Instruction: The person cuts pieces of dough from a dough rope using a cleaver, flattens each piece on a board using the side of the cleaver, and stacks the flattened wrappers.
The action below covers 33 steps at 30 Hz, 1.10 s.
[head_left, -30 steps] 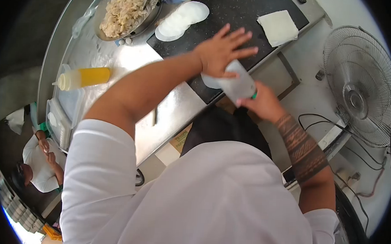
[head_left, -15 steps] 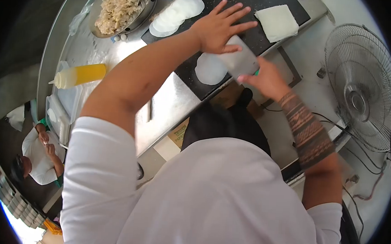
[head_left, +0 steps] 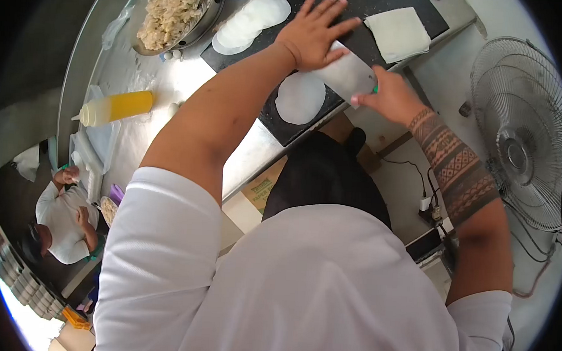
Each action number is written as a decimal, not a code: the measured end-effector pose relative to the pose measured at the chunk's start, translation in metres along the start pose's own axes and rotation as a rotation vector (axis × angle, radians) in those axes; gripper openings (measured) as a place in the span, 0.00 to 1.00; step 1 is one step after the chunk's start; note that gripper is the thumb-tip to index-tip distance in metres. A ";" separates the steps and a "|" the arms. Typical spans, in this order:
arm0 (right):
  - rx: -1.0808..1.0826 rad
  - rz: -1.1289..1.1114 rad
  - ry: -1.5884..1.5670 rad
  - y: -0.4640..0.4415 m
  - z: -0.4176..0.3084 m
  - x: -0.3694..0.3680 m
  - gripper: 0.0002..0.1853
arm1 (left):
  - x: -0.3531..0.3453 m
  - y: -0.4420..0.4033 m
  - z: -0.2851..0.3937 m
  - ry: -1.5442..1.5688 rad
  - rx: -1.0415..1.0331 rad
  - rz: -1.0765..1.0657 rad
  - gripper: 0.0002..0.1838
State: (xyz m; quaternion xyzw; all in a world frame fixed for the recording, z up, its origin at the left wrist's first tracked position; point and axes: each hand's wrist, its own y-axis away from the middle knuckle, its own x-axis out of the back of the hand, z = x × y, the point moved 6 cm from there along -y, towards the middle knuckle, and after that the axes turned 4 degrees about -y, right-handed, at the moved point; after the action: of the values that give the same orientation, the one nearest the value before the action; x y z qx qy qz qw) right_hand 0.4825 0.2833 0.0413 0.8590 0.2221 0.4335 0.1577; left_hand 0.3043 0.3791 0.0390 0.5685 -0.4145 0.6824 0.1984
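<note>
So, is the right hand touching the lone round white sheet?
Apart. The head view shows dark board between the right hand and the round white sheet.

Single head-worn camera, close above shirt (head_left: 326, 279), facing forward-down at left hand (head_left: 311, 42), right hand (head_left: 393, 97).

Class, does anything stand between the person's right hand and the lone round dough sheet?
Yes: the broad metal blade held in the right hand lies between that hand and the lone round dough sheet. Nothing else visible does; the left hand is at the blade's far end.
</note>
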 end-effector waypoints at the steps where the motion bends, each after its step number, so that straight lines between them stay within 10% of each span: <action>1: 0.012 0.019 0.013 -0.005 -0.006 0.006 0.41 | 0.008 0.000 -0.009 0.031 0.087 0.043 0.38; 5: 0.042 0.100 0.029 0.004 -0.009 -0.005 0.36 | 0.024 0.022 -0.044 0.143 0.509 0.121 0.28; 11: -0.130 -0.172 -0.084 0.103 0.024 -0.036 0.32 | 0.042 0.073 0.014 0.705 0.800 -1.074 0.22; 17: -0.100 -0.017 -0.115 0.129 0.044 -0.016 0.31 | 0.043 0.130 0.001 0.531 0.860 -0.351 0.14; 22: 0.020 0.184 -0.193 0.055 0.024 -0.012 0.31 | 0.034 0.169 0.002 0.791 1.237 -0.160 0.19; 33: -0.027 -0.108 -0.149 0.090 -0.030 -0.125 0.33 | 0.127 0.114 0.020 0.671 0.941 -0.029 0.17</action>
State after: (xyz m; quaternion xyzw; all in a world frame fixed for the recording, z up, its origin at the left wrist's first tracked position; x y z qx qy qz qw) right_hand 0.4148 0.1440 0.0160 0.8735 0.2497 0.3622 0.2086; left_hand 0.1973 0.2724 0.1197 0.3535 0.0272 0.9335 0.0543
